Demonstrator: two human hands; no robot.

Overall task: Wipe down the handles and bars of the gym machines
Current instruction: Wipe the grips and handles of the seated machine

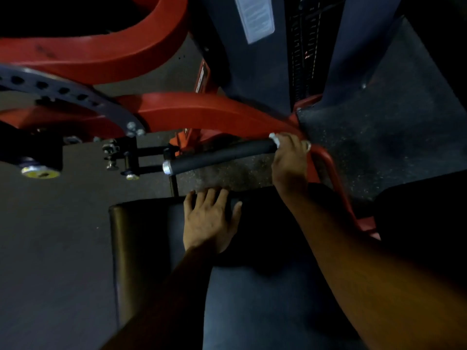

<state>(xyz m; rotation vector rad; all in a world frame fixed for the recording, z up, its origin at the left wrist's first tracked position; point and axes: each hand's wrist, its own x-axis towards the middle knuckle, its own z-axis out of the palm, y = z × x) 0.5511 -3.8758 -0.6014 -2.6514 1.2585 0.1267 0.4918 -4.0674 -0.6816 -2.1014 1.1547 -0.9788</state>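
Observation:
A black grip handle [219, 155] with silver end caps runs across the middle of the view, fixed to a red machine arm [202, 112]. My right hand [290, 157] curls round the handle's right end, where a bit of white material shows at the fingers; I cannot tell whether it is a cloth. My left hand [209, 221] lies flat with straight fingers on the black padded seat [141, 223] below the handle.
A grey perforated adjustment plate [63, 90] and a pin assembly [121, 157] sit at left. The dark weight stack column [300, 51] rises at the top. Speckled rubber floor [379, 127] lies to the right, and a red frame tube [338, 178] runs down beside my right forearm.

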